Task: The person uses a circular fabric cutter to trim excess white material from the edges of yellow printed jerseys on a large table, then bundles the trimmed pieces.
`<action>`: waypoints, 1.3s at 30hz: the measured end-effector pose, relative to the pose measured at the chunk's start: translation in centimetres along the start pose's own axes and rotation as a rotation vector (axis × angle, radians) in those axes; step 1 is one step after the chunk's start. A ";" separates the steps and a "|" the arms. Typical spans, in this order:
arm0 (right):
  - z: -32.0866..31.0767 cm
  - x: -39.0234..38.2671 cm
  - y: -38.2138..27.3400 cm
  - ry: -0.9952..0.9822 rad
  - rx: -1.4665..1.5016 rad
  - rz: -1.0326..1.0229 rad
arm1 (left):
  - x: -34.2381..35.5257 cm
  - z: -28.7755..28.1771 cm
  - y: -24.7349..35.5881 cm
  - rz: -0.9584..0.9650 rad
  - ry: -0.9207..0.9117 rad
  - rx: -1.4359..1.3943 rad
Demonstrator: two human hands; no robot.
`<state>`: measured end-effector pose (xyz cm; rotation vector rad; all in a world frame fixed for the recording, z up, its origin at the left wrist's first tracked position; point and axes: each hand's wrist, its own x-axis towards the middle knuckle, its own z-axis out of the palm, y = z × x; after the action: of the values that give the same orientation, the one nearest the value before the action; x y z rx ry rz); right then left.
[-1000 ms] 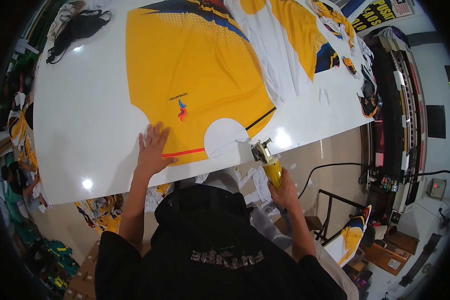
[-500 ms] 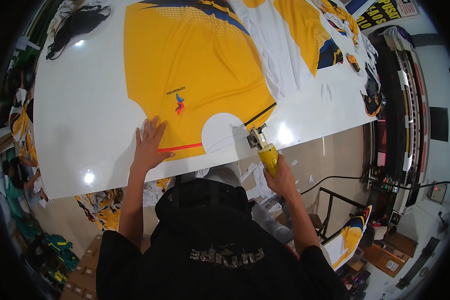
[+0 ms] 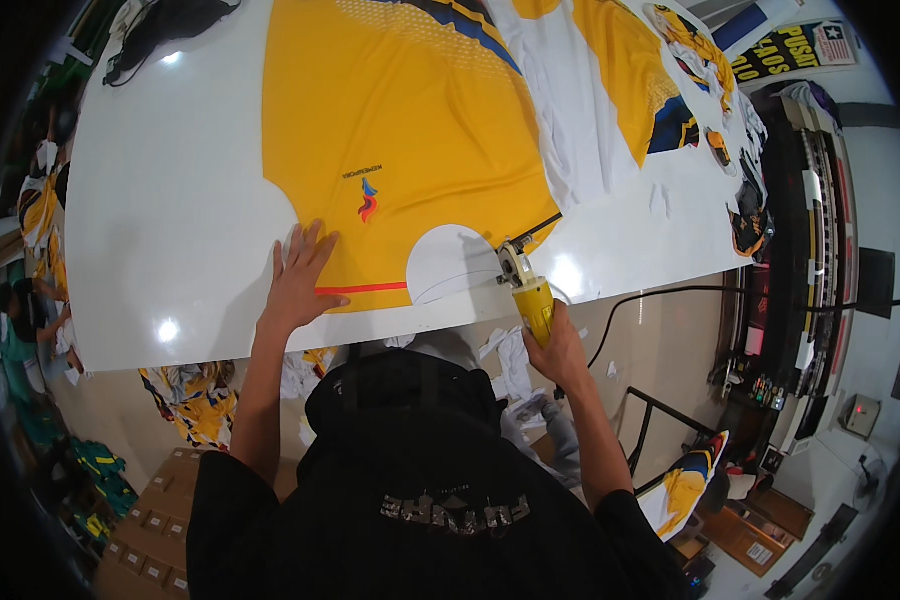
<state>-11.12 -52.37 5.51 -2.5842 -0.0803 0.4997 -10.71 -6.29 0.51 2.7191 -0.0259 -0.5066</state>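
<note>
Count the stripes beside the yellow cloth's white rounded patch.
2: a red stripe left of the patch, a black stripe right of it, possibly partly hidden by the yellow tool.

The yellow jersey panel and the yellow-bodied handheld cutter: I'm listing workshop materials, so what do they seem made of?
Yellow jersey panel: likely thin synthetic fabric, smooth and faintly satiny, since it lies in soft folds. Yellow-bodied handheld cutter: body probably hard plastic or painted metal, judging by its even colour; greyish head apparently metal, from its dull sheen.

Two hands [image 3: 295,287], one yellow cutter [image 3: 533,303]
</note>
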 end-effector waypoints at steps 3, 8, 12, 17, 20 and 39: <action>-0.4 1.2 -0.6 -0.024 -0.013 0.001 | -0.1 0.2 -0.3 0.001 0.011 -0.010; -1.6 2.8 -1.7 -0.067 -0.037 0.034 | -0.2 0.0 -0.1 -0.008 0.007 -0.033; -2.4 4.0 -2.0 -0.090 -0.042 -0.010 | -0.1 0.1 -0.3 -0.001 0.014 -0.068; -3.0 5.8 -1.6 -0.117 -0.053 -0.100 | -0.1 0.5 -0.5 -0.006 0.021 -0.101; -3.6 6.8 -1.8 -0.155 -0.054 -0.141 | -0.1 0.1 -0.3 -0.022 0.012 -0.107; -5.4 13.3 -2.0 -0.328 -0.218 -0.386 | -0.2 0.3 0.1 -0.084 -0.007 -0.125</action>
<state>3.25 -51.14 6.37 -2.5731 -0.7666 0.7944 -10.99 -6.51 0.37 2.6044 0.1142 -0.5236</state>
